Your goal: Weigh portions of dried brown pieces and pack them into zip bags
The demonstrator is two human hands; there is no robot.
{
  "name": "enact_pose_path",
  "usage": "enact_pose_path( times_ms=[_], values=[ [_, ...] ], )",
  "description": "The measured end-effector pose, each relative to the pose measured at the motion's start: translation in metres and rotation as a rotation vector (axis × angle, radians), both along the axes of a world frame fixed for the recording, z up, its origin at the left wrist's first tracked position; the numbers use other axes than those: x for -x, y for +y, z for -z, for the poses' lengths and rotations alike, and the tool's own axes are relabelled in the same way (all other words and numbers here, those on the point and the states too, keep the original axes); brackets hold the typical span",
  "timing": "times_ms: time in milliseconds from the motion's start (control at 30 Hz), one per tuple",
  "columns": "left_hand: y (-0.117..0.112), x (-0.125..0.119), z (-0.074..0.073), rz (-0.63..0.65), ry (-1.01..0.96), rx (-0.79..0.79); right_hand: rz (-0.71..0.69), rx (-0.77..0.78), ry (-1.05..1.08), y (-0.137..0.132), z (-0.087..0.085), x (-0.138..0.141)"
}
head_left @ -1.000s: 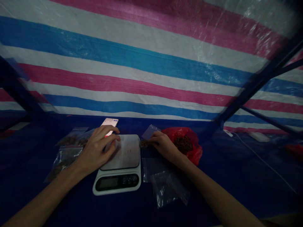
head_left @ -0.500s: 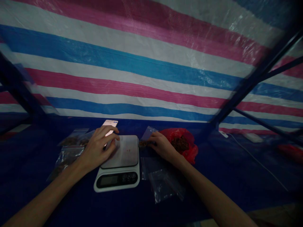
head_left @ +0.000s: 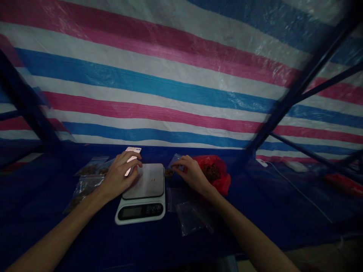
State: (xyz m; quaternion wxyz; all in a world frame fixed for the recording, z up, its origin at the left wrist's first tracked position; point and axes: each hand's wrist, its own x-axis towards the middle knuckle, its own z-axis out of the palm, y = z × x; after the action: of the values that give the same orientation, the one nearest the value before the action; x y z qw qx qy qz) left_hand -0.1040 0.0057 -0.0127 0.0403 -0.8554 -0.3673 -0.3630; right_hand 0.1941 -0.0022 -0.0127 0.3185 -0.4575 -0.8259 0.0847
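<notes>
Digital scale [head_left: 141, 201] stands on the blue tabletop [head_left: 255, 215] between the 2 hands. Its platform [head_left: 147, 190] carries at least 2 tiny pieces [head_left: 153, 180], right of centre. Its display [head_left: 135, 212] faces the operator; the reading is too dim to make out.

1. Left side. The left hand [head_left: 122, 170] arches over the left part of the platform, thumb and index finger well apart, with nothing visible between them. Contact with the platform cannot be determined. For a dependable reading, lift this hand fully clear; resting weight would probably register. Avoid nudging the lit phone [head_left: 134, 150] by the far left corner.

2. Right side. The right hand [head_left: 190, 172] is just beside the platform's right edge, thumb and fingertips narrowly set at a small clear bag [head_left: 176, 158]. Whether they hold anything cannot be told. A small brownish mass [head_left: 169, 173] sits just below them; whether the bag contains it is unclear. A light pinch, made without leaning on the scale, is advisable.

3. Surroundings. The red bag [head_left: 224, 185] of brown pieces [head_left: 211, 173] sits close by the right wrist; avoid dragging its loose rim. Flat clear bags [head_left: 189, 223] lie nearer the operator, and filled clear bags [head_left: 85, 185] lie left.
</notes>
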Motion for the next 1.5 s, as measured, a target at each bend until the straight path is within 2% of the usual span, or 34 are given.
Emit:
enact_pose_path(
  times_ms=[133, 233, 300, 467, 633, 767, 867, 967, 1033, 1100, 1200, 1267, 1333, 1367, 1500],
  values=[
    [0.002, 0.002, 0.002, -0.007, 0.000, -0.003, 0.011, 0.063, -0.046, -0.004, -0.009, -0.009],
    [0.004, 0.002, 0.003, -0.007, -0.007, -0.003, -0.121, 0.253, -0.107, -0.005, -0.019, -0.030],
    [0.004, 0.002, 0.004, -0.003, -0.002, 0.001, -0.167, 0.317, -0.192, -0.006, -0.024, -0.041],
    [0.004, 0.003, 0.005, -0.006, 0.001, 0.002, -0.081, 0.312, -0.370, -0.007, -0.018, -0.050],
    [0.004, 0.003, 0.005, -0.006, 0.007, 0.024, -0.075, 0.295, -0.446, -0.009, -0.012, -0.043],
    [0.005, 0.003, 0.005, -0.019, 0.000, 0.023, -0.117, 0.169, -0.248, -0.007, -0.018, -0.024],
    [0.005, 0.002, 0.005, -0.014, 0.003, 0.017, -0.066, 0.072, -0.052, 0.002, -0.016, -0.003],
    [0.004, 0.002, 0.005, -0.011, 0.013, 0.017, -0.032, 0.056, -0.029, 0.009, -0.009, 0.013],
    [0.004, 0.003, 0.006, -0.015, 0.015, 0.019, -0.050, 0.066, -0.057, 0.009, -0.011, 0.012],
    [0.004, 0.005, 0.006, -0.019, 0.013, 0.025, -0.041, 0.061, -0.036, 0.005, -0.020, -0.002],
    [0.005, 0.007, 0.005, -0.025, 0.010, 0.036, 0.083, 0.035, 0.032, -0.005, -0.042, -0.048],
    [0.005, 0.007, 0.005, -0.033, 0.010, 0.047, 0.115, 0.162, -0.090, -0.008, -0.050, -0.085],
    [0.006, 0.006, 0.005, -0.044, 0.015, 0.058, 0.074, 0.373, -0.273, -0.009, -0.047, -0.115],
    [0.006, 0.006, 0.005, -0.049, 0.017, 0.061, 0.076, 0.416, -0.334, -0.009, -0.041, -0.126],
    [0.006, 0.005, 0.006, -0.049, 0.031, 0.065, 0.110, 0.352, -0.388, -0.004, -0.013, -0.138]
  ],
)
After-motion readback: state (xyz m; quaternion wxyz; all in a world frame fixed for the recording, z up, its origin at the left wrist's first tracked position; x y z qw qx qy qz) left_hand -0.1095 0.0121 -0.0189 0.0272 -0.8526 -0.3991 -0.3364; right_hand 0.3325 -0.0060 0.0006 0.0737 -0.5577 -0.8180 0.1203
